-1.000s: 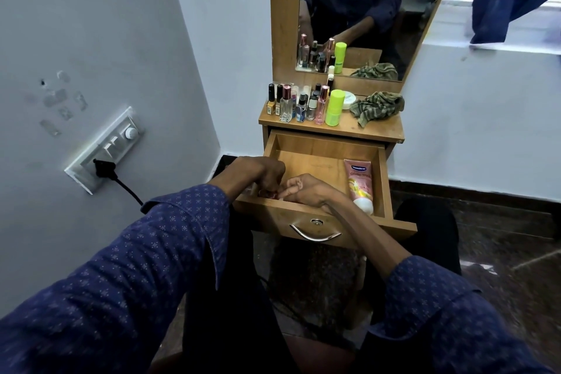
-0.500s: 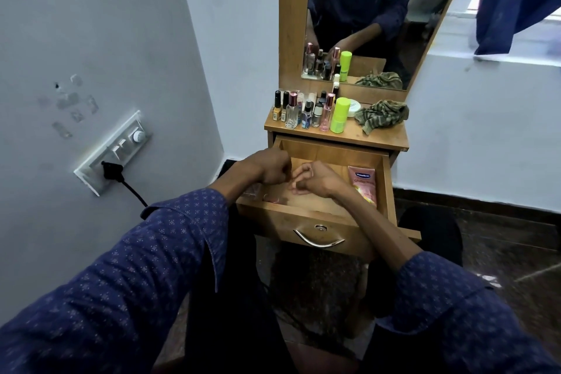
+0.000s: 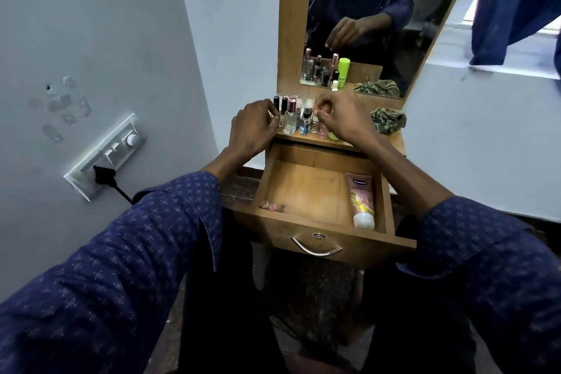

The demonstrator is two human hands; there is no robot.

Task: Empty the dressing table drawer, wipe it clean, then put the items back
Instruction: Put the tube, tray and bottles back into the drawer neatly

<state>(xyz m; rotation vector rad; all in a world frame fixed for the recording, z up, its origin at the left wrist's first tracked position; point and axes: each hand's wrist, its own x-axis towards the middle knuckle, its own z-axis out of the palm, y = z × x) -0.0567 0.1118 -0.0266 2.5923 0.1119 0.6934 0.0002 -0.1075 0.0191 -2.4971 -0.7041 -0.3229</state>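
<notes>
Right hand: fingers curled, thumb and forefinger pinching something small above the bottles; can't tell what it is. Left hand: fingers curled at the left end of the bottle row, at the tabletop edge; can't tell if it holds anything.

Bottles stand upright in a tight cluster on the tabletop, left of centre. A lime-green container is mostly hidden behind the right hand. A crumpled green cloth lies at the right end of the tabletop.

Drawer is pulled out toward the near side. A pink tube lies flat along its right wall, long axis near–far, white cap pointing near. Two or three small items sit in the near-left corner; too small to identify.

Mirror behind the bottles. Switch panel on the left wall, black plug in it.
</notes>
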